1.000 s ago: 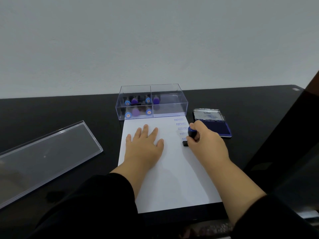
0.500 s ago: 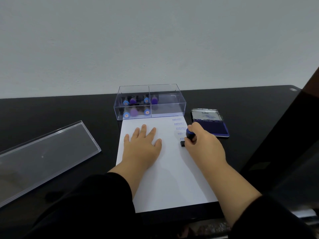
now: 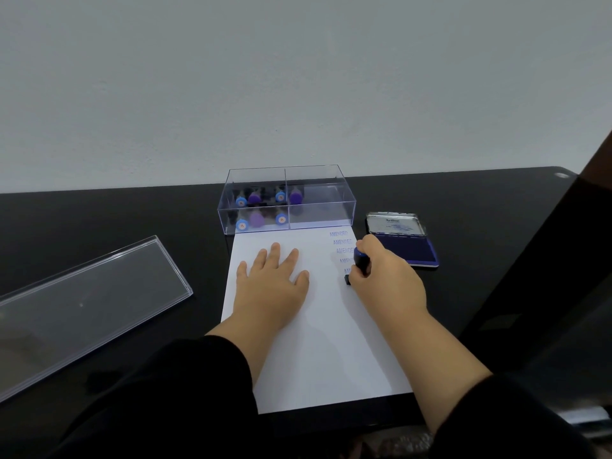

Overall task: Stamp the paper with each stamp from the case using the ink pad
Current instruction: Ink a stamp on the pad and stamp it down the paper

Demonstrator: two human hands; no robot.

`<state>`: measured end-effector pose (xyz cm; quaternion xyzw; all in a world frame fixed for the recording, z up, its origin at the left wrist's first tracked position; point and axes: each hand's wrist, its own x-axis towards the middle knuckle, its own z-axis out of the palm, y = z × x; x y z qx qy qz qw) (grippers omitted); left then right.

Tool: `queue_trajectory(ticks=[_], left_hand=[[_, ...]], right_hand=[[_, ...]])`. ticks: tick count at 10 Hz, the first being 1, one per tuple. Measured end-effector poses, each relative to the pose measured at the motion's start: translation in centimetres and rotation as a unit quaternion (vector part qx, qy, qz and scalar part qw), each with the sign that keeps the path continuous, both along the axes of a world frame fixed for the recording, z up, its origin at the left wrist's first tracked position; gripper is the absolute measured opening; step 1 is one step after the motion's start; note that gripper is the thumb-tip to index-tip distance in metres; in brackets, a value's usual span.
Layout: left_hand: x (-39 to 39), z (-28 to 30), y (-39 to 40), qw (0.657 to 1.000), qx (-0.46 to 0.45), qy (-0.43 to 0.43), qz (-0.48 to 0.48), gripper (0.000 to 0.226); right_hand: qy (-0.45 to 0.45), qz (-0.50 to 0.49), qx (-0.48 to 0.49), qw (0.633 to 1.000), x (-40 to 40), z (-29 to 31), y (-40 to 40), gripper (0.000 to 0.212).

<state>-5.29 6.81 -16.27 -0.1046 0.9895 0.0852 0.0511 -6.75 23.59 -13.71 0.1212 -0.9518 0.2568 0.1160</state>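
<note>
Blue-knobbed black stamp (image 3: 360, 264) is being gripped by right hand (image 3: 387, 281), base apparently touching white paper sheet (image 3: 318, 342) nr printed marks. Sheet is being pressed by left hand (image 3: 271, 286), fingers flat.

The right hand (image 3: 387, 279) is gripping a blue-topped stamp (image 3: 360, 262), pressing it onto the white paper (image 3: 318, 342) below a column of blue "AMENDED" prints. The left hand (image 3: 273, 283) is lying flat on the sheet. Behind, the clear case (image 3: 286, 200) is holding more stamps; the ink pad (image 3: 402, 240) is sitting open.
</note>
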Motion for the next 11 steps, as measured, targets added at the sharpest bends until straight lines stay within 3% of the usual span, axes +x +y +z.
queue_trajectory(ticks=[11], left_hand=[[0.09, 0.14, 0.08, 1.0, 0.002, -0.002, 0.002, 0.055]], right_hand=[[0.012, 0.017, -0.017, 1.0, 0.2, -0.24, 0.51, 0.008]])
